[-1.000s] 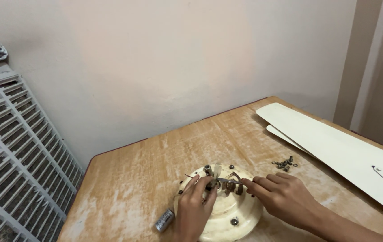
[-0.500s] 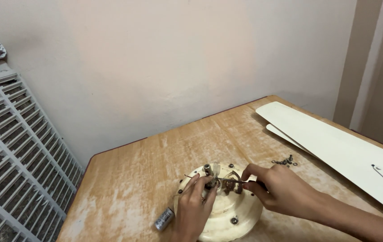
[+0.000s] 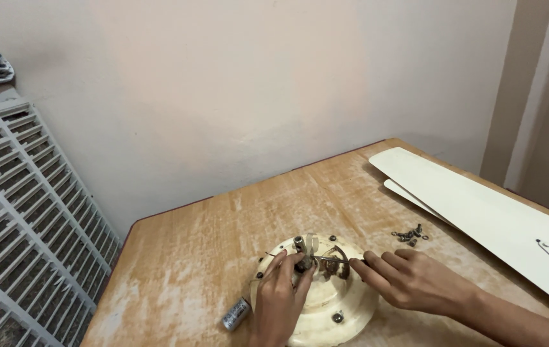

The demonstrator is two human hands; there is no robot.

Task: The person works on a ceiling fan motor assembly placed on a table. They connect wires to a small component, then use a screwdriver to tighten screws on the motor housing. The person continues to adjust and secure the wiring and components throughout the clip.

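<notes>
Right hand (image 3: pixel 416 283) had slid rightward off the hub, fingers pinched shut on a thin tool whose long axis ran leftward to the shaft atop the cream fan motor (image 3: pixel 322 295); left hand (image 3: pixel 281 295), nearer, gripped that shaft.

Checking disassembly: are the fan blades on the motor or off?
Off: the cream blades lie flat on the table, apart from the motor housing.
</notes>
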